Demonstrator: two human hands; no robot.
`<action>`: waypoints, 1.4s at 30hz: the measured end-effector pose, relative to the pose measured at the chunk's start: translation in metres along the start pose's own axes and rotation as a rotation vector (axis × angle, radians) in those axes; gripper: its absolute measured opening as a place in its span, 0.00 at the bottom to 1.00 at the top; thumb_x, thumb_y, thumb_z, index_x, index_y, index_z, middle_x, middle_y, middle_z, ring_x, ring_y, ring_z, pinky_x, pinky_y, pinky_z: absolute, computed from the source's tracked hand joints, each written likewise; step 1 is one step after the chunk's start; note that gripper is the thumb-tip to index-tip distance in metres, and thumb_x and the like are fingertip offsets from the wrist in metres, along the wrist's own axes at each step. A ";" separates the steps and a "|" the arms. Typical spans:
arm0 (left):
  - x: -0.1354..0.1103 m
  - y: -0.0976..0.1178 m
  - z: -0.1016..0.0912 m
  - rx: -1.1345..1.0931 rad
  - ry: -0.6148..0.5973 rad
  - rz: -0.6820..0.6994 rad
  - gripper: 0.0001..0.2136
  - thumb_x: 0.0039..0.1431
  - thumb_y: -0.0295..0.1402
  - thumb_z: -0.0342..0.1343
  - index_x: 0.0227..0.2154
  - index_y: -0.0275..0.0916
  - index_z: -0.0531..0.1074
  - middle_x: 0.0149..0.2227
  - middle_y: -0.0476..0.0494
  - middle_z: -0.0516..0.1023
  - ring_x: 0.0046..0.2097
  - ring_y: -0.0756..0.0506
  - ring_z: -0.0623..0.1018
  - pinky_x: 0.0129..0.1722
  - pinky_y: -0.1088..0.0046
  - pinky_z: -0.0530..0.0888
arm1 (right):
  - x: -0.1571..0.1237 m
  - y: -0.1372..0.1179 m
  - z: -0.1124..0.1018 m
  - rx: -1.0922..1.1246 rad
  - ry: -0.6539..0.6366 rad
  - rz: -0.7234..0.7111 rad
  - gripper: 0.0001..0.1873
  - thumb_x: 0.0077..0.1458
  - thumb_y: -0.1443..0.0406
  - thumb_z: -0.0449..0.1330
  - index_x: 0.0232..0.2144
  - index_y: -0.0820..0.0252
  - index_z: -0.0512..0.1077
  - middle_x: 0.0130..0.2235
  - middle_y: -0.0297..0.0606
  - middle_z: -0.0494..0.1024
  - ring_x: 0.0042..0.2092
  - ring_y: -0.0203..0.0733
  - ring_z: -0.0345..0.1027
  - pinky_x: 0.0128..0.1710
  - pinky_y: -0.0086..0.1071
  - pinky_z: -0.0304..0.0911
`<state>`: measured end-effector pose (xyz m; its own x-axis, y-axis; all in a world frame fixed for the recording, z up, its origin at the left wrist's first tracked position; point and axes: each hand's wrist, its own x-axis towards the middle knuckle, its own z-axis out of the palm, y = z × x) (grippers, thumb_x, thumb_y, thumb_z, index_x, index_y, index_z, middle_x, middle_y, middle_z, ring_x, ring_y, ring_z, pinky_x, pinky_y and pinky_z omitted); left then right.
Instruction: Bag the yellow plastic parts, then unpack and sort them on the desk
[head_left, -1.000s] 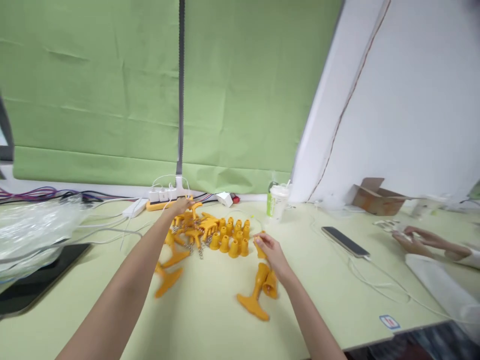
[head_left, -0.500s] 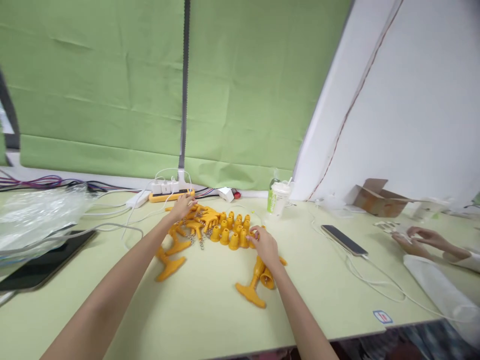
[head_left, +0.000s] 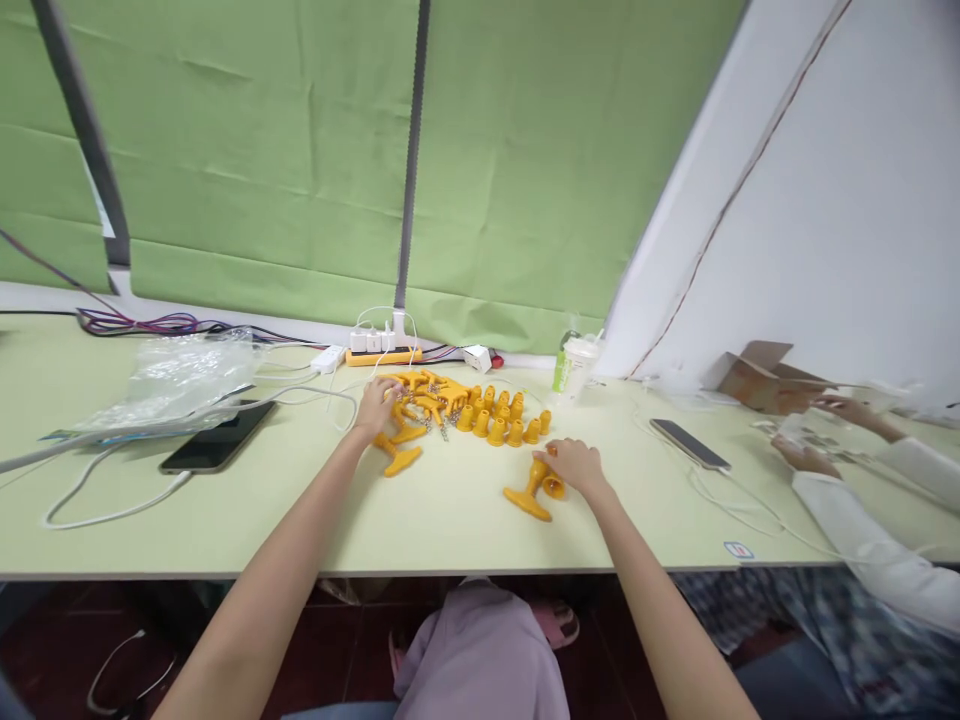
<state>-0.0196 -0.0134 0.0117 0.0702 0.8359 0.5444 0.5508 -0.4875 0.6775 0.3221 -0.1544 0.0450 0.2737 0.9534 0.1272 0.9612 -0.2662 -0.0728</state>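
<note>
A heap of orange plastic T-shaped parts with small chains (head_left: 427, 398) lies near the back of the pale green table (head_left: 450, 520). To its right stand several small orange cones (head_left: 506, 420). My left hand (head_left: 377, 403) rests at the heap's left edge, fingers curled on the parts. One T-shaped part (head_left: 400, 459) lies just in front of it. My right hand (head_left: 574, 466) is closed over a small orange cone beside a lying orange T-shaped part (head_left: 529, 493).
A phone (head_left: 217, 450) on a white cable and a crumpled plastic bag (head_left: 176, 375) lie left. A power strip (head_left: 382, 347) and a cup (head_left: 581, 362) stand at the back. Right: another phone (head_left: 690, 443), a cardboard box (head_left: 765, 375), and another person's hands (head_left: 806, 455).
The camera has pulled back and tilted down, so the table's front edge and my lap show. My right hand has moved back from the cones to the lying part; my left stays at the heap.
</note>
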 end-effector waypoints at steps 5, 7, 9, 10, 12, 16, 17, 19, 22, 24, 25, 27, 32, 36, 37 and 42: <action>-0.004 -0.002 0.007 0.115 -0.036 0.101 0.16 0.62 0.39 0.41 0.30 0.40 0.72 0.42 0.42 0.72 0.48 0.41 0.68 0.52 0.62 0.63 | 0.003 -0.011 0.004 0.117 -0.059 0.053 0.15 0.54 0.55 0.55 0.26 0.57 0.75 0.34 0.43 0.79 0.42 0.50 0.70 0.46 0.45 0.55; -0.006 -0.001 0.010 0.172 -0.038 0.157 0.13 0.62 0.38 0.43 0.32 0.40 0.72 0.43 0.41 0.72 0.48 0.40 0.68 0.50 0.61 0.64 | 0.007 -0.018 -0.005 0.245 -0.048 0.024 0.13 0.52 0.56 0.57 0.25 0.57 0.75 0.32 0.41 0.79 0.39 0.48 0.71 0.44 0.43 0.58; -0.009 0.006 0.014 0.218 -0.029 0.221 0.11 0.60 0.37 0.46 0.37 0.40 0.72 0.44 0.39 0.71 0.48 0.39 0.68 0.50 0.59 0.64 | 0.010 -0.028 -0.018 0.496 -0.094 -0.046 0.12 0.50 0.56 0.59 0.25 0.58 0.74 0.31 0.39 0.78 0.34 0.44 0.71 0.39 0.38 0.62; -0.012 0.011 0.017 0.231 -0.023 0.259 0.10 0.59 0.36 0.49 0.40 0.40 0.71 0.46 0.39 0.71 0.49 0.38 0.67 0.50 0.58 0.64 | 0.012 -0.036 -0.025 0.644 -0.131 -0.084 0.12 0.49 0.56 0.59 0.26 0.58 0.74 0.30 0.38 0.78 0.32 0.42 0.71 0.37 0.36 0.63; -0.018 0.025 0.023 0.227 -0.014 0.366 0.15 0.56 0.36 0.54 0.46 0.40 0.68 0.51 0.37 0.69 0.52 0.37 0.66 0.52 0.56 0.62 | 0.017 -0.054 -0.037 0.904 -0.182 -0.139 0.14 0.47 0.54 0.61 0.27 0.58 0.74 0.31 0.38 0.78 0.31 0.41 0.71 0.33 0.34 0.65; -0.030 0.047 0.032 0.166 0.041 0.621 0.19 0.58 0.29 0.52 0.53 0.42 0.61 0.56 0.37 0.65 0.57 0.39 0.65 0.54 0.58 0.61 | 0.033 -0.096 -0.036 1.326 -0.187 -0.237 0.17 0.46 0.51 0.62 0.30 0.58 0.74 0.36 0.39 0.78 0.38 0.42 0.72 0.39 0.33 0.68; -0.031 0.048 0.032 0.151 0.060 0.651 0.18 0.59 0.27 0.49 0.52 0.44 0.61 0.56 0.38 0.65 0.57 0.41 0.65 0.53 0.59 0.62 | 0.038 -0.105 -0.031 1.416 -0.185 -0.269 0.17 0.45 0.51 0.62 0.31 0.58 0.74 0.38 0.40 0.78 0.40 0.43 0.72 0.41 0.33 0.68; -0.031 0.043 0.030 0.113 0.113 0.663 0.15 0.61 0.26 0.46 0.50 0.45 0.62 0.55 0.38 0.65 0.56 0.42 0.67 0.52 0.60 0.64 | 0.047 -0.119 -0.015 1.570 -0.175 -0.302 0.19 0.44 0.50 0.63 0.32 0.58 0.73 0.40 0.41 0.78 0.43 0.44 0.72 0.44 0.35 0.68; -0.025 0.028 0.024 0.096 0.182 0.646 0.12 0.62 0.30 0.48 0.48 0.45 0.63 0.56 0.37 0.63 0.56 0.42 0.67 0.52 0.58 0.65 | 0.057 -0.133 0.011 1.710 -0.152 -0.240 0.20 0.40 0.50 0.65 0.31 0.58 0.71 0.40 0.42 0.78 0.44 0.46 0.72 0.47 0.37 0.68; -0.020 0.018 0.021 0.161 0.136 0.679 0.12 0.61 0.29 0.48 0.47 0.46 0.66 0.56 0.38 0.65 0.57 0.41 0.65 0.54 0.57 0.64 | 0.059 -0.139 0.022 1.740 -0.132 -0.213 0.21 0.40 0.51 0.65 0.32 0.59 0.71 0.40 0.43 0.78 0.45 0.47 0.72 0.47 0.39 0.68; -0.019 0.014 0.020 0.210 0.086 0.707 0.12 0.62 0.28 0.47 0.46 0.47 0.67 0.55 0.39 0.66 0.58 0.41 0.65 0.54 0.56 0.63 | 0.059 -0.141 0.026 1.749 -0.108 -0.199 0.21 0.40 0.51 0.65 0.32 0.59 0.71 0.40 0.43 0.77 0.44 0.48 0.72 0.47 0.40 0.69; -0.016 0.008 0.018 0.295 0.001 0.742 0.15 0.62 0.24 0.43 0.46 0.46 0.68 0.54 0.40 0.69 0.56 0.41 0.66 0.54 0.57 0.63 | 0.059 -0.144 0.030 1.774 -0.044 -0.139 0.20 0.41 0.54 0.66 0.34 0.59 0.70 0.40 0.42 0.77 0.43 0.46 0.73 0.47 0.40 0.70; -0.014 0.005 0.012 0.318 -0.046 0.586 0.12 0.62 0.27 0.42 0.41 0.39 0.70 0.48 0.37 0.74 0.47 0.41 0.72 0.47 0.62 0.67 | 0.055 -0.143 0.031 1.749 -0.115 -0.071 0.20 0.42 0.61 0.67 0.39 0.57 0.70 0.38 0.37 0.76 0.38 0.40 0.74 0.46 0.36 0.70; -0.010 0.008 0.011 0.120 -0.030 0.078 0.14 0.62 0.41 0.44 0.33 0.39 0.71 0.23 0.45 0.74 0.30 0.45 0.74 0.32 0.70 0.67 | 0.051 -0.148 0.030 1.557 -0.094 -0.252 0.18 0.42 0.63 0.66 0.37 0.60 0.70 0.40 0.40 0.75 0.39 0.40 0.72 0.44 0.35 0.70; -0.008 0.009 0.012 0.015 -0.023 -0.047 0.16 0.62 0.43 0.43 0.33 0.39 0.71 0.18 0.49 0.70 0.25 0.46 0.72 0.29 0.71 0.66 | 0.049 -0.151 0.031 1.476 -0.018 -0.304 0.18 0.41 0.63 0.65 0.37 0.59 0.70 0.41 0.39 0.75 0.40 0.40 0.72 0.42 0.35 0.69; 0.004 0.006 0.003 -0.534 -0.060 -0.349 0.25 0.59 0.46 0.46 0.54 0.33 0.62 0.11 0.58 0.62 0.15 0.51 0.64 0.19 0.78 0.60 | 0.046 -0.167 0.047 0.971 0.342 -0.536 0.11 0.49 0.67 0.58 0.38 0.58 0.66 0.43 0.40 0.73 0.45 0.42 0.68 0.43 0.38 0.67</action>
<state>-0.0138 -0.0125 0.0163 0.0167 0.9732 0.2295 0.0600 -0.2301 0.9713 0.1720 -0.0593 0.0164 -0.0229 0.7831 0.6215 0.5654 0.5228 -0.6380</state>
